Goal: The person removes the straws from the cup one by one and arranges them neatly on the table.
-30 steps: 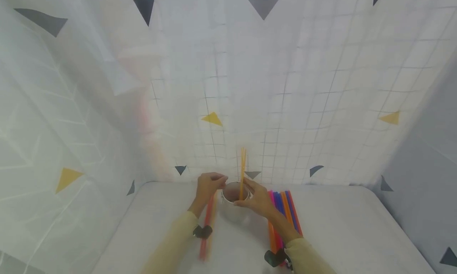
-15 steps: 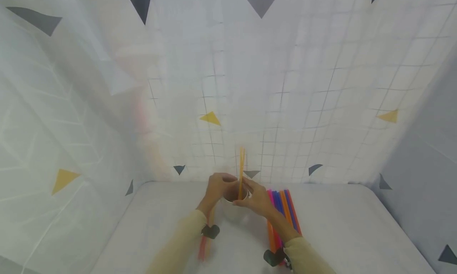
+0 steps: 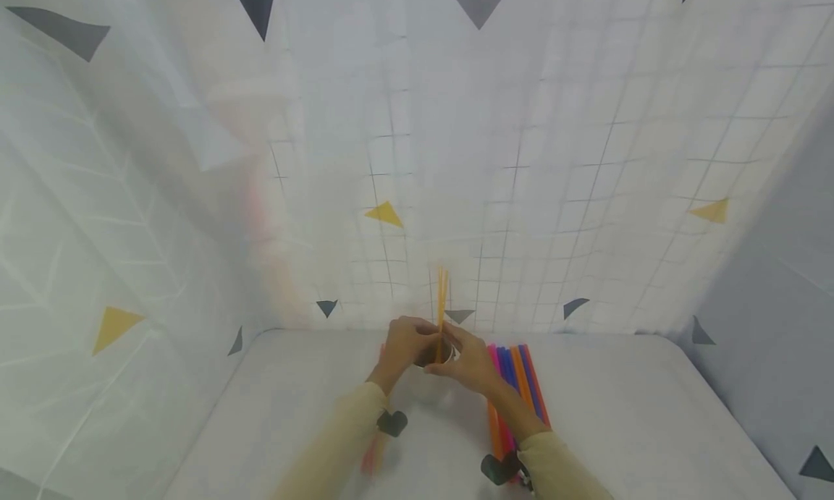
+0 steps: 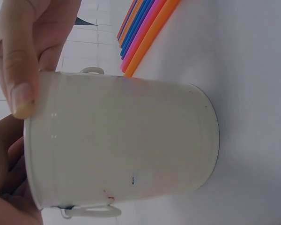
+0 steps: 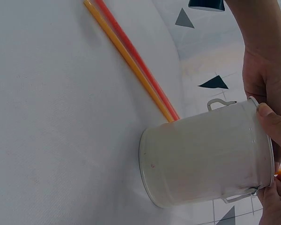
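Backdrop: white sheeting is hanging behind and to both sides, printed with a thin grid and scattered grey, dark and yellow triangles.
Desk: a white desk (image 3: 619,413) with a faintly grainy, matte top is carrying everything.
Pail: a small white metal pail (image 4: 122,140), cylindrical with a rolled rim and two little wire loop ears, is standing upright near the middle of the desk, between the two hands.
Left hand: the left hand (image 3: 405,344) is gripping the pail's rim, thumb lying on the outer wall and fingers (image 4: 19,70) curling over the edge.
Right hand: the right hand (image 3: 465,366) is pinching a thin orange straw (image 3: 441,304) that is standing upright in the pail; its fingers (image 5: 274,126) are also touching the rim.
Bundle: smooth plastic straws in orange, pink, blue and red (image 3: 517,384) are lying side by side, flat on the desk just right of the pail.
Loose pair: one red and one orange straw (image 5: 131,61) are lying together on the desk left of the pail, their ends reaching its base.
Sleeves: pale yellow cloth is covering both forearms.
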`<state>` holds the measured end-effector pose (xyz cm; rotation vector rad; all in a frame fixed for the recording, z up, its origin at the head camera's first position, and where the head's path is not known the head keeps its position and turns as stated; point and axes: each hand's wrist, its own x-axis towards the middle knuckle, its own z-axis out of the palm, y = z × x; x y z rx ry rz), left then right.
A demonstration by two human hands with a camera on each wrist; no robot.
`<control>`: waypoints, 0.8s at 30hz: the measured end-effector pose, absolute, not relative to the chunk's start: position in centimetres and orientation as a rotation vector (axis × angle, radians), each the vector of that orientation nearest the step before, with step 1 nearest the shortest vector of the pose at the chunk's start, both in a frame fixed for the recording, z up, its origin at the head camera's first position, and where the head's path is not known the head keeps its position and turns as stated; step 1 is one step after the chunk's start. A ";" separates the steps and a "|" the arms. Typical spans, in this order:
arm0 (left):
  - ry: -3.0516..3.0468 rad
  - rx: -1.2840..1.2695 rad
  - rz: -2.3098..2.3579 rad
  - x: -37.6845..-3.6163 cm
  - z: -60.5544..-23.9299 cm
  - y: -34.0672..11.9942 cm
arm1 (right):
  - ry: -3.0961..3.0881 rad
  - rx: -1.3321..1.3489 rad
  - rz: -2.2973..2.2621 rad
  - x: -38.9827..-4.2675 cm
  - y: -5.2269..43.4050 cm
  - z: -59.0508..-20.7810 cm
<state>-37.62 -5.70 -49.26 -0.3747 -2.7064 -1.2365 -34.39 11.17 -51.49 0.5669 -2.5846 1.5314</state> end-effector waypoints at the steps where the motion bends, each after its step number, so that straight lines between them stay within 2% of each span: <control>1: -2.697 -0.377 -1.230 -37.6 -49.2 -5.6 | -2.590 0.561 1.529 -34.3 11.2 -51.4; 24: -2.614 -0.315 -1.333 -37.0 -49.0 -5.8 | -2.597 0.516 1.605 -33.8 11.1 -51.1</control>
